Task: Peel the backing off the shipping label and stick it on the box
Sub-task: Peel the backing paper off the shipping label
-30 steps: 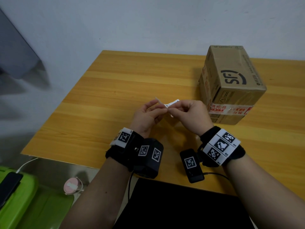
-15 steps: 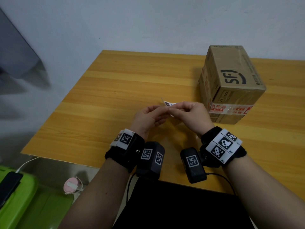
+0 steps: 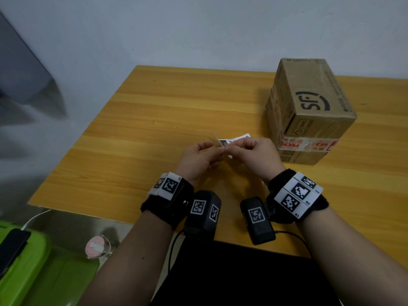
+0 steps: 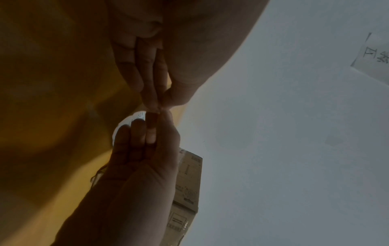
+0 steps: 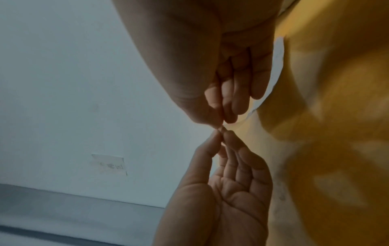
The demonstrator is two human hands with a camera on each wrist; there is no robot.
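A small white shipping label with black print is held above the wooden table. My right hand pinches the label between thumb and forefinger. My left hand pinches a yellowish backing corner that stands up at the label's left end. The fingertips of both hands nearly touch. In the left wrist view my left hand meets the right hand, with the label curling behind them. The brown cardboard box, taped at its front, stands to the right of the hands.
The table meets a pale wall at the back. Left of the table, lower down, a green bin carries a black phone, and a pink round object lies beside it. Bare wood stretches left of the hands.
The label's white end now sticks out further to the right, toward the box. Both hands stay in nearly the same place, still pinching at the label's left end.
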